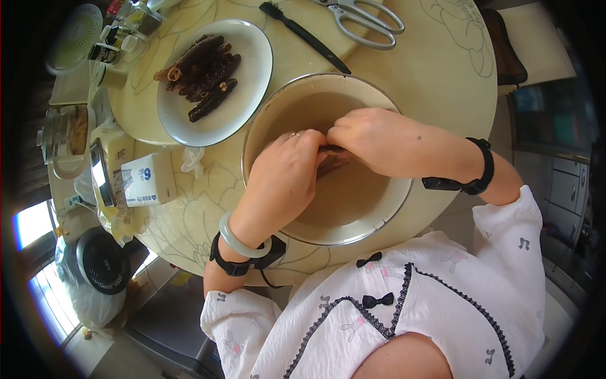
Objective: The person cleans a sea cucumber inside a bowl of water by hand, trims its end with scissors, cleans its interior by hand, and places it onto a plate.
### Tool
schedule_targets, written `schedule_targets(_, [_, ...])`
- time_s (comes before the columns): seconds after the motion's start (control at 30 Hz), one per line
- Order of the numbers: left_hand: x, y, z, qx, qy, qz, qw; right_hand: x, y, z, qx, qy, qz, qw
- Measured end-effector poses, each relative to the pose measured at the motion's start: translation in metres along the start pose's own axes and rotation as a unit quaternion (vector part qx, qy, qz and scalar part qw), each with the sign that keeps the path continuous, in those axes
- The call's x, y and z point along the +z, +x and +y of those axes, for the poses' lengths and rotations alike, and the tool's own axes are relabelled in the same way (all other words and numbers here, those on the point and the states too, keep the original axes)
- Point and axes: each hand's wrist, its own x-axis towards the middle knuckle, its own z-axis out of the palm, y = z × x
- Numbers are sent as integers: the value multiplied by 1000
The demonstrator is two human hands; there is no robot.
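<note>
Gripping one dark sea cucumber [332, 150] between closed fingertips, the left hand [282, 169] and right hand [372, 140] meet over a basin [328, 236] of cloudy water [360, 197], near a loaded plate [248, 98].

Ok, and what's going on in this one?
A person's left hand and right hand hold a dark piece between their fingers, within a basin of cloudy water; whether it touches the water is hard to tell. Several similar dark pieces lie on a white plate beside the basin. A black brush and scissors lie beyond, untouched.
</note>
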Motion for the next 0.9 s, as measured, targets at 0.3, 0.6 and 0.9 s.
schedule_targets(0.3, [-3, 1, -1, -20, -118, 42, 992, -11, -7, -6, 23, 182, 36, 982])
schedule_targets(0.6, [-6, 2, 3, -25, -149, 65, 986, -7, -11, -8, 0, 166, 115, 979])
schedule_targets(0.9, [-9, 0, 3, -59, -189, 52, 979, -6, -11, -9, -13, 143, 115, 983])
